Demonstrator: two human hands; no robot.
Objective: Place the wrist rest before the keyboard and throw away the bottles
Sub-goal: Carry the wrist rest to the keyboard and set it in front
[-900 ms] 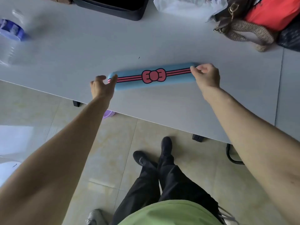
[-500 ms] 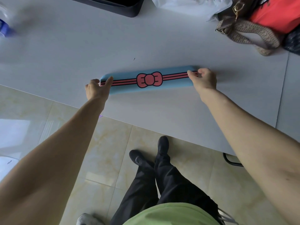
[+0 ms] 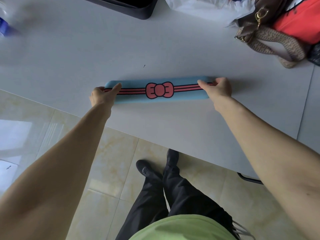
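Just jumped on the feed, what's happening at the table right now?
A person is gripping the blue wrist rest by its ends, left hand on one, right hand on the other. It lies flat on the grey table, well short of the dark object at the far edge. A plastic bottle sits blurred at the far left, untouched.

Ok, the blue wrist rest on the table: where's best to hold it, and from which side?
Take the wrist rest by its two short ends, from the near table edge. It is long, narrow and lies flat, so end grips keep it level. The left hand and right hand already hold it there.
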